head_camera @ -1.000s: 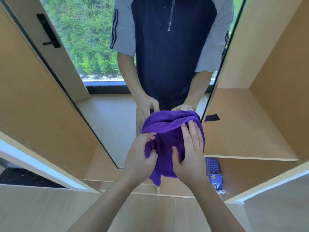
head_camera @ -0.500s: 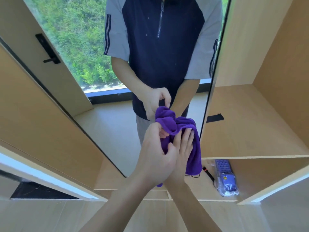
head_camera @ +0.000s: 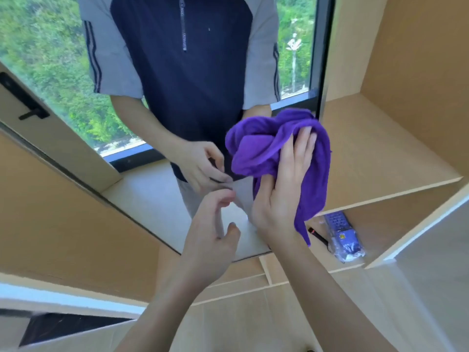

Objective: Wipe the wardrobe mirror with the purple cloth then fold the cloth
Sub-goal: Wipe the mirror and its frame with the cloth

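Purple cloth (head_camera: 269,151), soft and bunched into loose folds, lies pressed against the wardrobe mirror (head_camera: 157,189) near its right edge, under the right hand (head_camera: 281,189). That hand is spread fairly flat, its fingers (head_camera: 303,148) straight and pointing up over the cloth's right side, the thumb tucked against the lower folds; one corner of the fabric hangs down past the wrist toward the mirror's bottom edge.

Left hand (head_camera: 210,235) hovers just left of and below the right one, holding nothing. Its fingers are loosely curled with a clear gap between thumb and forefinger, and it is apart from the cloth; whether the fingertips touch the glass cannot be told.

In the glass the person's reflection shows a dark blue zip top with grey short sleeves, both hands mirrored, and behind that a window with green trees. A black door handle (head_camera: 28,110) is also reflected at the left.

Right of the mirror stand light wooden wardrobe shelves (head_camera: 380,153). In the lower compartment, just beside the hanging corner of the cloth, lies a blue packet in clear plastic wrap (head_camera: 342,235) with a thin black and red pen-like object (head_camera: 317,233) next to it.
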{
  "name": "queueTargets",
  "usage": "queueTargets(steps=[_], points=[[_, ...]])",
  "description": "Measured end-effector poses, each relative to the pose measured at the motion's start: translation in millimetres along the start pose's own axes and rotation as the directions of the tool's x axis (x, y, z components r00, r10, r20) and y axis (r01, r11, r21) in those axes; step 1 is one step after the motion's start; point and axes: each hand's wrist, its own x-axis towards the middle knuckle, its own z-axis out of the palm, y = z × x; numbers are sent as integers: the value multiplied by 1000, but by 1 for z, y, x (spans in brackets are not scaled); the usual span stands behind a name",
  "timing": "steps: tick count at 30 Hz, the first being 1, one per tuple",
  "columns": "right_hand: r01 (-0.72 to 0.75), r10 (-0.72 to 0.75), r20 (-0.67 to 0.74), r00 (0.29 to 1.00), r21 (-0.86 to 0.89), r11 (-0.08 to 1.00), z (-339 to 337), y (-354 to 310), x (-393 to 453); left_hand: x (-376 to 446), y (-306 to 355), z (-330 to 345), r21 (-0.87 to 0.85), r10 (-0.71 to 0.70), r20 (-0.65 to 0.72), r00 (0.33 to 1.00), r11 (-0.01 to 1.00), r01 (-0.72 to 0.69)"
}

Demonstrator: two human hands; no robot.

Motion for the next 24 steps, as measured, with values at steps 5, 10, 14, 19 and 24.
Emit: queueTargets(steps=[5,10,14,19,24], points=[[-49,64,-271,960,62,997,16,-27,15,-3,-33,-30,18,-34,91,995,999,32],[-218,246,-331,911,120,969,48,-36,-47,-19,-74,-77,19,44,70,997,999,-45],[-271,289,-287,913,103,957,77,-42,-98,-34,-103,-116,-63,62,-107,992,996,-69],[-361,356,-282,891,37,932,80,-52,-114,-28,-129,-138,-231,9,-322,947,969,-87],[-372,384,-263,885,98,923,96,-87,-112,-5,-135,-136,-280,97,-46,994,954,-105]])
